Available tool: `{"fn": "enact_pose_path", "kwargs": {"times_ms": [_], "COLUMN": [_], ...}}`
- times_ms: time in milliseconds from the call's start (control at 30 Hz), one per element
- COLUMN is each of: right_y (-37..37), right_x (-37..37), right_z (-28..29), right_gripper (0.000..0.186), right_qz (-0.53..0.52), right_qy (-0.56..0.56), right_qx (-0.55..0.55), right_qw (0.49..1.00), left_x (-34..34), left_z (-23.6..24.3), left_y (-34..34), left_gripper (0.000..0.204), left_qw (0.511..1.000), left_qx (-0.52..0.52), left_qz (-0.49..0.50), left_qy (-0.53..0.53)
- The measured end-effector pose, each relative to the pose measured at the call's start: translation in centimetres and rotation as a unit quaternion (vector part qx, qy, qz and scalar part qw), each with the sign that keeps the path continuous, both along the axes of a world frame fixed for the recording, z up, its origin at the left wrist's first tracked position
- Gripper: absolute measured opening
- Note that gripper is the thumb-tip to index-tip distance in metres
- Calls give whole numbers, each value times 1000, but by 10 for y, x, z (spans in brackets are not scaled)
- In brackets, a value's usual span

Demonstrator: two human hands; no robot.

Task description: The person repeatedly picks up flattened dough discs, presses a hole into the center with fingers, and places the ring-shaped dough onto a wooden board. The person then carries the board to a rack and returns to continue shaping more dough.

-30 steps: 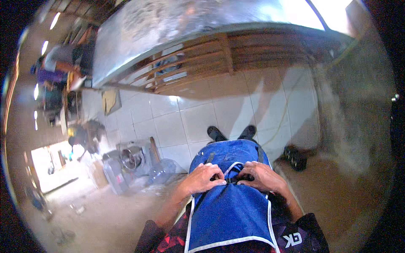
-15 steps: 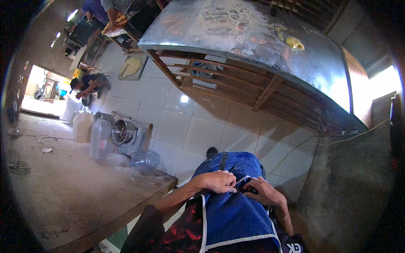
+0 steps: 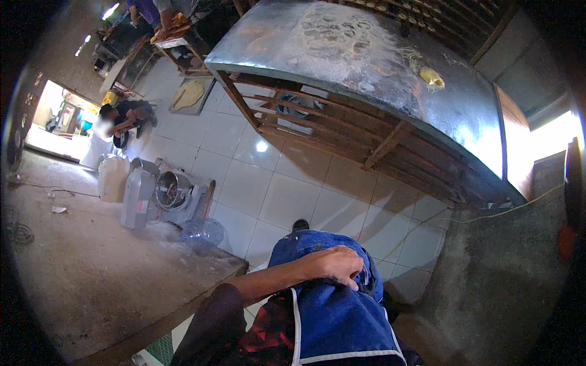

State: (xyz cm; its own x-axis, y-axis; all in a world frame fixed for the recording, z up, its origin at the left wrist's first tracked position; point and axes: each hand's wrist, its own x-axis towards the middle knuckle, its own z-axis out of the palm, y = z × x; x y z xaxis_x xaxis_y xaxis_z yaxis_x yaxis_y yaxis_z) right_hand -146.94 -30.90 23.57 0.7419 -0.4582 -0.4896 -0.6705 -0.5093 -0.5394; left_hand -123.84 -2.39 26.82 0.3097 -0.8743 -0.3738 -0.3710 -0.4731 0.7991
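I wear a dark blue apron with white edging. My left hand lies across it at waist height, its fingers curled in and closed on a fold of the cloth. A blue, dusty-looking lower part of my clothing bulges out beyond the hand. A short strip of white edging shows beside the fingertips; exactly what they pinch is partly hidden. My right hand is out of sight.
A large metal-topped table with flour and a yellowish lump stands ahead. To the left is a concrete counter; beside it are plastic jugs, a mixer bowl and a clear bottle. A person crouches farther off.
My right hand has left the apron's waist and gone out of view. My left hand has shifted right across the waist, fingers still curled on the cloth.
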Motion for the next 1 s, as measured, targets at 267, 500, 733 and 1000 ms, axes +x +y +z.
{"fn": "enact_pose_path", "kwargs": {"times_ms": [267,500,733,1000], "right_y": [12,28,65,49], "right_x": [1,34,76,45], "right_z": [27,75,55,6], "right_gripper": [15,15,14,16], "right_qz": [33,80,256,110], "right_qy": [44,61,-71,-120], "right_qx": [-1,10,106,89], "right_qw": [998,995,958,983], "left_x": [-12,-19,-63,-72], "left_z": [5,6,0,4], "left_y": [-25,26,37,41], "left_gripper": [52,50,51,49], "left_qw": [997,999,999,998], "left_qx": [-9,0,17,27], "left_qz": [-71,-47,8,44], "left_qy": [-33,22,-29,-32]}}
